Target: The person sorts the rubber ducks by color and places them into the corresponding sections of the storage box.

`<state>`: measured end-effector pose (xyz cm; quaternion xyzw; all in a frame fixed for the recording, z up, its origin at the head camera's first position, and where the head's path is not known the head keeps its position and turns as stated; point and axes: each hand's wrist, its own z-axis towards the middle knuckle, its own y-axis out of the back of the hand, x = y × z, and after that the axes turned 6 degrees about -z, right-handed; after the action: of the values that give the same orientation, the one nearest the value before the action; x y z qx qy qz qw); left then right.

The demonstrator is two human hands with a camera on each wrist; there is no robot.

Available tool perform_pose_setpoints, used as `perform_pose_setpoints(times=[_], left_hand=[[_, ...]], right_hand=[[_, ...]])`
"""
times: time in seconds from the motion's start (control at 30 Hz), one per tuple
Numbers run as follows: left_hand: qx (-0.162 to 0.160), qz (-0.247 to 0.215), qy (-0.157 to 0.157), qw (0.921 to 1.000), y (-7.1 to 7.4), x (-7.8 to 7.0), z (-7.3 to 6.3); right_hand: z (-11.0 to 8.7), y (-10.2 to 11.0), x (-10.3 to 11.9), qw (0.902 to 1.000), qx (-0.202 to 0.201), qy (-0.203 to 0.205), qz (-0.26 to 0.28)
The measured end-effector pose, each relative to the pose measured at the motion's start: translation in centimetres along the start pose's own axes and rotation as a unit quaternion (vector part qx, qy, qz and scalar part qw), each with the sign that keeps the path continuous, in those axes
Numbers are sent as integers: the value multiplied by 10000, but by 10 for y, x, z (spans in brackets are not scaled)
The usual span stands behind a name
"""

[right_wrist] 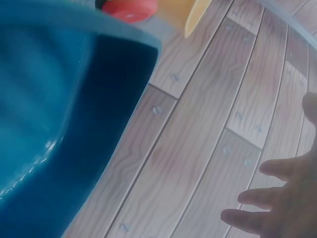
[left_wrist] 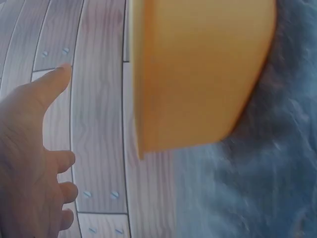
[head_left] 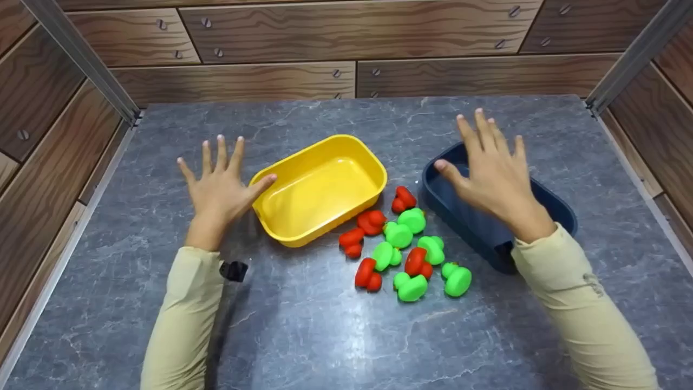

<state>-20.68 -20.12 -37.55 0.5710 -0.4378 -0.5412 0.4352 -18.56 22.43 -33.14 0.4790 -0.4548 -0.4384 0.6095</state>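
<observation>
Hovering w/ digits splayed; L hand (head_left: pixel 219 189), R hand (head_left: pixel 495 170)

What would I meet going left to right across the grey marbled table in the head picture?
Left hand, yellow rounded plastic tub, small rounded red and green toys, dark blue rounded plastic tub.

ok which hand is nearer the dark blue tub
Right: the right hand hovers over the dark blue tub, while the left hand is well away, at the left end of the yellow tub.
</observation>
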Motion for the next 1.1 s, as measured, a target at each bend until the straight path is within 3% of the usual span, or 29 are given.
perform_pose_setpoints(times=[0.2,0.47,0.63,0.77,0.9,1.1], left_hand=[[13,-234,100,9997,-7,14,-5],[-428,-760,89,9961,-18,26,-10],[-408,-1280,153,9908,-21,30,-12],[-376,-1998,221,9789,-25,31,-14],[-367,-2648,173,9635,-27,33,-15],[-234,-3544,132,9347,-31,34,-17]], right_hand=[[-12,-2,11,9989,-103,399,236],[-30,-10,22,9928,-251,933,711],[-39,-16,29,9880,-83,1208,959],[-48,-20,33,9813,255,1481,1206],[-58,-27,34,9686,542,1834,1589],[-71,-35,34,9504,994,2198,1961]])
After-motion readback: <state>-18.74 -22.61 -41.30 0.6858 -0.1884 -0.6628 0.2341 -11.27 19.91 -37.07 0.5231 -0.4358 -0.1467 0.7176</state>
